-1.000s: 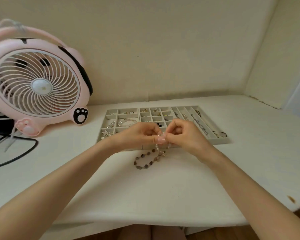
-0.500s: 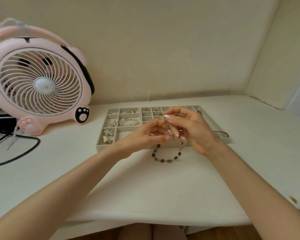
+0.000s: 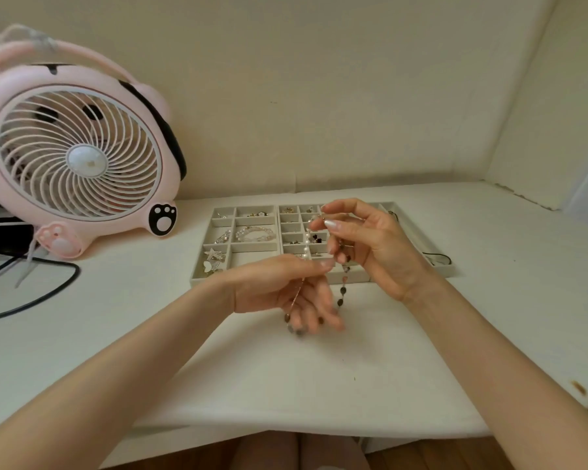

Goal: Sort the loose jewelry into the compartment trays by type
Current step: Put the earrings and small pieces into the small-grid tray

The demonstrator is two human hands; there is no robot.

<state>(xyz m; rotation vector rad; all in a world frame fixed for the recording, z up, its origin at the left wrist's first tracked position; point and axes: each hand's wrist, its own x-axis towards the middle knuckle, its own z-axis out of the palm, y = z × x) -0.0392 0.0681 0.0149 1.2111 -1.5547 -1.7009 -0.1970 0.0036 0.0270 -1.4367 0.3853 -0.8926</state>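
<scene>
most of the little boxes in the tray (image 3: 252, 258) have shiny bits in them, like a clear bracelet (image 3: 253, 233) and a star (image 3: 214, 255), so a lot of the sorting looks done. one bead string (image 3: 343, 291) is not put away yet. the right hand (image 3: 377, 245) pinches its top end above the tray, with the other fingers spread. the string hangs down across the left hand (image 3: 272, 286), just below. those fingers are blurry, so i cannot tell if they grip it.
</scene>
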